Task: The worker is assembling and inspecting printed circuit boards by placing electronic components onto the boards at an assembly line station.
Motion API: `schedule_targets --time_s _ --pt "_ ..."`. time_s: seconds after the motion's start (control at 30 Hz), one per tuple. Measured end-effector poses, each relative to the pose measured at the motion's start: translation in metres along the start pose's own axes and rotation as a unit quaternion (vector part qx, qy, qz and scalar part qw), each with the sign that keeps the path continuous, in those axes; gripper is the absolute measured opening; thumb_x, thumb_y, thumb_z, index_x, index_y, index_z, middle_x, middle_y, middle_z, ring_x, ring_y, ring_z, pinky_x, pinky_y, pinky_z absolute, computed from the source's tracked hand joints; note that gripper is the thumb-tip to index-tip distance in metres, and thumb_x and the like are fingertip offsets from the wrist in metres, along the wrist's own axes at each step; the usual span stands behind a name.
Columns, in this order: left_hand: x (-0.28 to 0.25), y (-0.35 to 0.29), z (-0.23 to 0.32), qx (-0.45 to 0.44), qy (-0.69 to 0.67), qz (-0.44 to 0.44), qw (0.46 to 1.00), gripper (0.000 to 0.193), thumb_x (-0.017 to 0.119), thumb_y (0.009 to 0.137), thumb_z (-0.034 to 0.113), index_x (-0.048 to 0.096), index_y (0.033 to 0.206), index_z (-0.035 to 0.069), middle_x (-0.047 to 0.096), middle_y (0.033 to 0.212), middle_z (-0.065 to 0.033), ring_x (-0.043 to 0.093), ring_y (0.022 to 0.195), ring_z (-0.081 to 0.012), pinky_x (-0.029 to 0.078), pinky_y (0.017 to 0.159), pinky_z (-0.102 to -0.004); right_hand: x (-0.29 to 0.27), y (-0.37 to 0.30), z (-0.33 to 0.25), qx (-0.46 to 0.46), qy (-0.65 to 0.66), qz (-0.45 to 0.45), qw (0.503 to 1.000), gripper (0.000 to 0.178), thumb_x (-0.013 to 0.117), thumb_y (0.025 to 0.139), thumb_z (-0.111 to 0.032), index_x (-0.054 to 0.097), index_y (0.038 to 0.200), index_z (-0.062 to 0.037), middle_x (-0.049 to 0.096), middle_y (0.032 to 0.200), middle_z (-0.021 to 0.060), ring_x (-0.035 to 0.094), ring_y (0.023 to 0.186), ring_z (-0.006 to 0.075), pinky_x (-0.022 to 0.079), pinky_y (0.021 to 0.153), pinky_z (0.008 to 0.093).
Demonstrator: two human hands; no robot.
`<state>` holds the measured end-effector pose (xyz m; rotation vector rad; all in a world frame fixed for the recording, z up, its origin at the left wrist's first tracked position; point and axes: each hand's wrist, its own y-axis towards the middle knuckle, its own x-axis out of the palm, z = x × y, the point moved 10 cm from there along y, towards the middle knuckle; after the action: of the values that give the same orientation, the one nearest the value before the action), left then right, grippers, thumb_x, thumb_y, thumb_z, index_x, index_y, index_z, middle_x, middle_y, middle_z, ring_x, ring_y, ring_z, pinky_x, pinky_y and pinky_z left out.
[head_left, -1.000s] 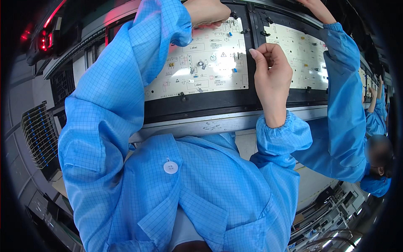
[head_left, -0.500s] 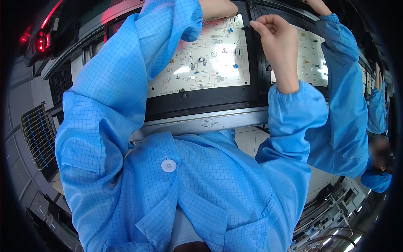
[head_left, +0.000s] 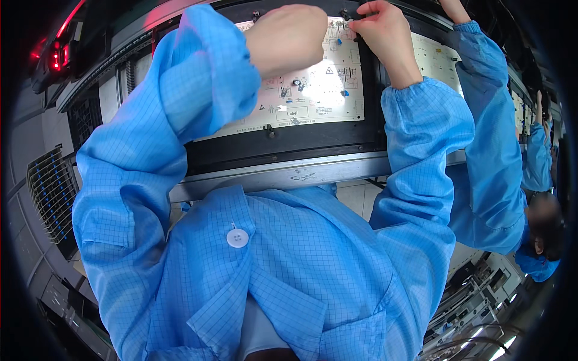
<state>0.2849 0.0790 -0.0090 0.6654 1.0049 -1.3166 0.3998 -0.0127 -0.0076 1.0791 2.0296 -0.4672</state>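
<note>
A pale printed circuit board with small parts on it lies in a black frame in front of me. Over its upper left half is my left hand, back upward, fingers curled and closed. Whatever those fingers hold is hidden beneath the hand. My right hand is at the board's upper right corner, thumb and forefinger pinched together; anything between them is too small to name. A blue component stands near the board's right edge, and dark round components sit near its middle.
A metal rail runs along the near side. To the right lies a second circuit board, with a co-worker's blue sleeve reaching past it. A rack stands at far left, below red lights.
My left hand has come down and left over the board. My right hand has shifted slightly up and left, onto the board's corner. The view has tilted a little.
</note>
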Motion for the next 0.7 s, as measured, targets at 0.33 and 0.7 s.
schedule_targets --time_s 0.33,0.7 --pt "0.026 -0.010 0.010 0.042 -0.047 -0.015 0.998 0.019 0.058 0.071 0.003 0.063 0.085 -0.009 0.065 0.087 -0.0263 0.066 0.086 -0.0410 0.053 0.081 -0.0466 -0.005 0.017 0.009 0.013 0.008 0.056 0.998 0.023 0.067 0.069 -0.002 0.054 0.088 0.0008 0.064 0.079 0.0257 0.066 0.078 0.0425 0.051 0.072 0.0458" --pt "-0.002 0.003 -0.020 -0.029 -0.174 -0.002 0.984 0.014 0.064 0.080 0.008 0.068 0.085 -0.004 0.067 0.070 -0.0130 0.066 0.063 -0.0191 0.052 0.060 -0.0334 0.012 -0.054 -0.026 -0.201 -0.080 0.009 0.976 0.014 0.072 0.082 -0.005 0.069 0.095 -0.0005 0.070 0.082 0.0124 0.067 0.073 0.0266 0.053 0.066 0.0352"
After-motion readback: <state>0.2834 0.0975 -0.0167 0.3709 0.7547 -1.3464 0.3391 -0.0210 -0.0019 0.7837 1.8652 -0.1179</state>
